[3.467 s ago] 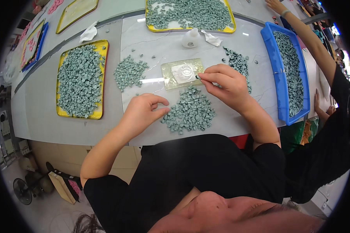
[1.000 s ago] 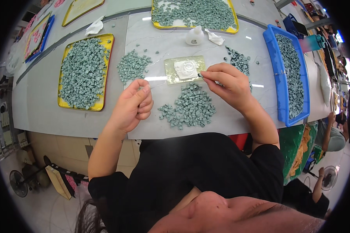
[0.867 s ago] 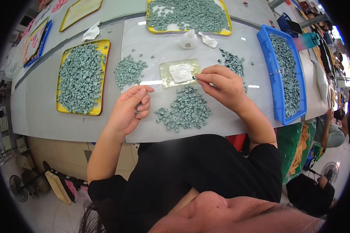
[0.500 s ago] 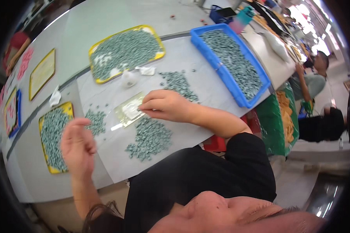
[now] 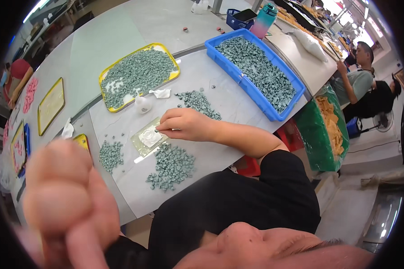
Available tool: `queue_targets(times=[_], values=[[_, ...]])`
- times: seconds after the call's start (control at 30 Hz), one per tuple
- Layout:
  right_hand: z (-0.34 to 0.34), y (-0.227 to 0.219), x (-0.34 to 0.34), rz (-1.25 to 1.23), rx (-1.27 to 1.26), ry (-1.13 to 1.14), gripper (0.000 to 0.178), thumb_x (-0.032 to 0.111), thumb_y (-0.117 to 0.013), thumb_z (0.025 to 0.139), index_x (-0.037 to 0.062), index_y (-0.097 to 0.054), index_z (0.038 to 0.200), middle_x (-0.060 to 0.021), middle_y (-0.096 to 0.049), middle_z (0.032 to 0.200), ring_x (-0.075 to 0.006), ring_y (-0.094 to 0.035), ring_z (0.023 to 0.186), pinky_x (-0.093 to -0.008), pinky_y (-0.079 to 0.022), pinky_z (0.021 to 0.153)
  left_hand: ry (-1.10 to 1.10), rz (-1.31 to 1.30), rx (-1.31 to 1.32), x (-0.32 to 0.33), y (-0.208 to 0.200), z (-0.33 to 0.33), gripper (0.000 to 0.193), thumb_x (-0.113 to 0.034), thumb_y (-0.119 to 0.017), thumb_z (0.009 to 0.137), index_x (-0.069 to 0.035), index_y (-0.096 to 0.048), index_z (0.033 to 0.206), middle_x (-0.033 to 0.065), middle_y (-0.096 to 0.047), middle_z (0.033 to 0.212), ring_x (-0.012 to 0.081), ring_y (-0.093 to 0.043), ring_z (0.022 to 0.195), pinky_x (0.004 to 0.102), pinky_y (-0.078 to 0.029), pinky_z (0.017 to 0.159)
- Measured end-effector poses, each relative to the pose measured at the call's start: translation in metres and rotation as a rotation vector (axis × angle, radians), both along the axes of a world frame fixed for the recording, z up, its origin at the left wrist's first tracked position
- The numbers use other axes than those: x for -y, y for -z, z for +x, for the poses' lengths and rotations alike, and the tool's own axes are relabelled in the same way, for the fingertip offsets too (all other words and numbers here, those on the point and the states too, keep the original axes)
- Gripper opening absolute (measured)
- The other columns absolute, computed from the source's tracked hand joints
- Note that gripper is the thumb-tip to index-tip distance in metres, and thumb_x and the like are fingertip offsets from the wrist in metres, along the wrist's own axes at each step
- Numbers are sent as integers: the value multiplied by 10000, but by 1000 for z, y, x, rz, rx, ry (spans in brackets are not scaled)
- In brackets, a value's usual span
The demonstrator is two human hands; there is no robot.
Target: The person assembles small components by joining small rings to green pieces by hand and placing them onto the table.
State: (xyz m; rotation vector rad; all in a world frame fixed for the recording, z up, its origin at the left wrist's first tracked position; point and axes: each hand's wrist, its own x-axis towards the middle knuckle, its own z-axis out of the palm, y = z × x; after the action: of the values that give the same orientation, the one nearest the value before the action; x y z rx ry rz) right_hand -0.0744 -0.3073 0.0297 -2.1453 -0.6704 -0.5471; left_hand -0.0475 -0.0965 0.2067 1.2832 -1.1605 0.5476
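My right hand [image 5: 184, 124] is pinched shut at the fingertips on a small dark green stone-like piece, at the edge of a patch of white paste [image 5: 151, 136]. The paste lies on a clear yellowish sheet [image 5: 139, 142]. Just below my fingers a loose pile of green pieces [image 5: 171, 167] spreads on the table, with another pile [image 5: 198, 104] above and a smaller one [image 5: 111, 155] to the left. My left hand [image 5: 72, 193] is raised close to the camera, large and blurred. Its fingers look bent, but what they hold, if anything, is hidden.
A yellow-rimmed tray [image 5: 177, 75] of green pieces and a white squeeze bottle [image 5: 142, 105] stand beyond. At the right is a blue bin [image 5: 249, 87]; a smaller yellow-edged tray [image 5: 81, 141] is mostly behind my left hand. A co-worker [image 5: 359, 78] sits farther right.
My left hand has come up from beside the left tray toward the camera and now covers much of that tray. My right hand stays by the white paste. The view has shifted slightly.
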Motion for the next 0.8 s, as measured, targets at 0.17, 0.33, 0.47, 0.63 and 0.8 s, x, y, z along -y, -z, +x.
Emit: queue_targets(times=[0.17,0.33,0.47,0.63,0.8], values=[[-4,7,11,-40,-41,18,177,22,-672,739,48,-647,912,-54,-600,865,-206,-602,773,-297,-503,661,391,1298,285,-14,-99,1,196,-123,-638,654,-41,-468,706,86,-525,696,233,-517,653,328,-423,579],[-2,3,7,-30,-41,6,181,31,-676,741,49,-650,919,-56,-599,864,-206,-604,780,-294,-504,666,-220,383,158,0,-10,-30,286,-247,-444,897,-95,-293,708,18,-292,557,150,-291,539,280,-267,487],[0,5,-3,-12,-41,11,128,59,-664,755,31,-648,879,-64,-601,853,-230,-601,763,-311,-499,670,83,318,121,-17,5,5,281,-192,-391,963,28,-465,1121,24,-445,613,84,-368,542,225,-300,494],[-2,-5,-11,79,-125,-14,117,47,-670,753,26,-653,867,-76,-611,846,-226,-606,739,-302,-502,646,-107,454,165,-5,-5,-15,317,-111,-568,889,48,-459,1141,30,-479,655,72,-383,543,213,-333,499],[3,-7,-23,-10,-23,29,115,42,-673,753,23,-656,865,-83,-616,821,-226,-608,717,-300,-504,629,-22,-215,77,-25,26,-20,273,-325,-565,870,-148,-496,1066,-57,-363,604,87,-272,582,239,-210,537]])
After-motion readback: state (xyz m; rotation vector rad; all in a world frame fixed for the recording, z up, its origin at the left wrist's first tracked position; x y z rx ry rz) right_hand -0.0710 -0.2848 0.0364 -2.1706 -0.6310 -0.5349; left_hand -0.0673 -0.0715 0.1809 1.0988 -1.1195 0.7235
